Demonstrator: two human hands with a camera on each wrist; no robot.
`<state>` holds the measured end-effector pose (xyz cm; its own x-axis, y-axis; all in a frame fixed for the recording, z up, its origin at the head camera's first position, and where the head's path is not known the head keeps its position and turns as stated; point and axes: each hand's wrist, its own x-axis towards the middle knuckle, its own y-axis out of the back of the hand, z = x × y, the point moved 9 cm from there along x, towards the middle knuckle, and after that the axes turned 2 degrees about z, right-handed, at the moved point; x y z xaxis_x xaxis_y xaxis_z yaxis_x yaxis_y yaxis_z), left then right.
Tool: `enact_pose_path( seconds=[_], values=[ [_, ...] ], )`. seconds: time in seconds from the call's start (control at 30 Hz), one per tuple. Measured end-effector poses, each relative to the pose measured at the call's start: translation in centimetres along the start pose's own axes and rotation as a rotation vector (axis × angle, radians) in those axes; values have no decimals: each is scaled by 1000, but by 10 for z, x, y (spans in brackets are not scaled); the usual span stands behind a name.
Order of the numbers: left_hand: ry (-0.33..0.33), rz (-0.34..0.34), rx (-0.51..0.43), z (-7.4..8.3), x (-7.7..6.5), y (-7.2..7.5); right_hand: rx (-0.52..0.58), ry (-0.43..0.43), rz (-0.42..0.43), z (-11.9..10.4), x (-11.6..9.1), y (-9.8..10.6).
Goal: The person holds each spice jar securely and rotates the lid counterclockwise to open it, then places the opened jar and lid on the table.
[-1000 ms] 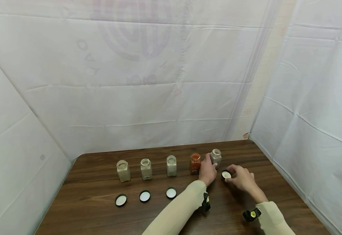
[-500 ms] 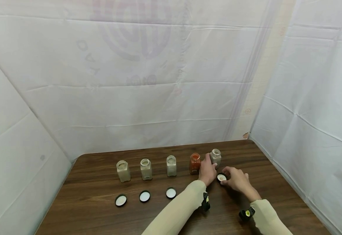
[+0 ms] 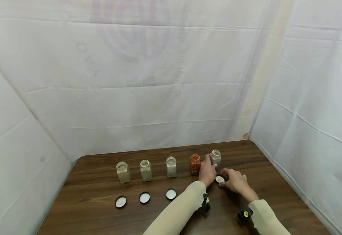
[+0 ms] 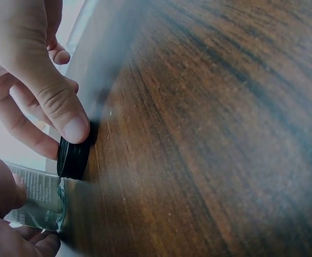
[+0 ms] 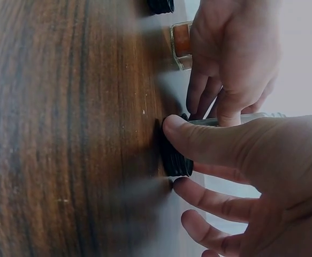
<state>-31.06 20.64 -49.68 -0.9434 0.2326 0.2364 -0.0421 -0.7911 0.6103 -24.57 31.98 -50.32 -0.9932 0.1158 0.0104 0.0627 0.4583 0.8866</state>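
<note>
A glass jar of greyish powder [image 3: 216,159] stands uncapped at the right end of a row. My left hand [image 3: 207,171] grips it near the table, thumb on its near side. Just in front of the jar, my right hand [image 3: 236,180] pinches a round black lid [image 3: 219,179] by its rim, white inside facing up. The left wrist view has this black lid [image 4: 73,158] low on the wood, close beside the jar's base [image 4: 61,206]. An uncapped jar of red-orange powder [image 3: 194,165] stands immediately left of my left hand.
Three more uncapped jars of pale powder, among them the middle one [image 3: 171,167], line up to the left. In front lie upturned lids [image 3: 144,197]. Another black lid [image 5: 161,5] shows at the right wrist view's top. White sheeting [image 3: 159,107] encloses the wooden table [image 3: 85,182].
My right hand has shifted left with the lid, bringing it from the right of the grey-powder jar to in front of it. My left hand stays on the jar.
</note>
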Motion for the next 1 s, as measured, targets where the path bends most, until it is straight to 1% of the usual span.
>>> enact_pose_path(
  seconds=[0.3,0.53,0.7,0.83,1.0],
  values=[
    [1,2,-3,0,3,2,11,11,-13,-4,2,2],
    [28,-6,-23,-7,7,-1,31,27,-33,-5,5,0],
    [32,-10,-36,-9,10,-1,32,35,-35,-3,8,3],
    [38,-26,-57,-6,7,0,29,30,-37,4,7,8],
    [19,-20,-69,0,6,4,16,32,-22,11,6,17]
  ],
)
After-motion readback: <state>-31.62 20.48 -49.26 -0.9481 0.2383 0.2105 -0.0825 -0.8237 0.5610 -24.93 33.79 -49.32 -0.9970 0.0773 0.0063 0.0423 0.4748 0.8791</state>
